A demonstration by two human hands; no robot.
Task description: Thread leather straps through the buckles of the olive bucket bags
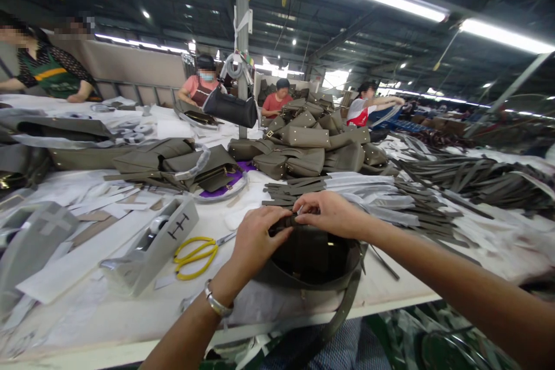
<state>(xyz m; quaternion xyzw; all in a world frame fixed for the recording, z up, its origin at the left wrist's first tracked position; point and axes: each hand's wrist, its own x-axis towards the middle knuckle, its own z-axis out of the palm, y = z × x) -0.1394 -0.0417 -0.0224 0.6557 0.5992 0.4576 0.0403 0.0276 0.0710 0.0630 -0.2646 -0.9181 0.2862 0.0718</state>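
An olive-grey handbag (303, 286) stands at the table's front edge, its dark mouth facing up and its strap (340, 315) hanging over the edge. At the bag's far rim, my left hand (260, 237) pinches the edge between thumb and fingers. My right hand (323, 214) is closed at the same rim, just right of the left one. Something small and pale shows at its fingertips, too small to name. Yellow-handled scissors (197, 255) lie left of my left hand. Beyond both hands are flat olive straps (295, 188).
Grey tape dispensers (150, 243) and paper strips stand at the left. Olive bags (303, 141) are heaped at the back centre, with more (173, 162) at left. Bundled straps (468, 179) cover the right. Several people work across the table; a post (243, 29) rises behind.
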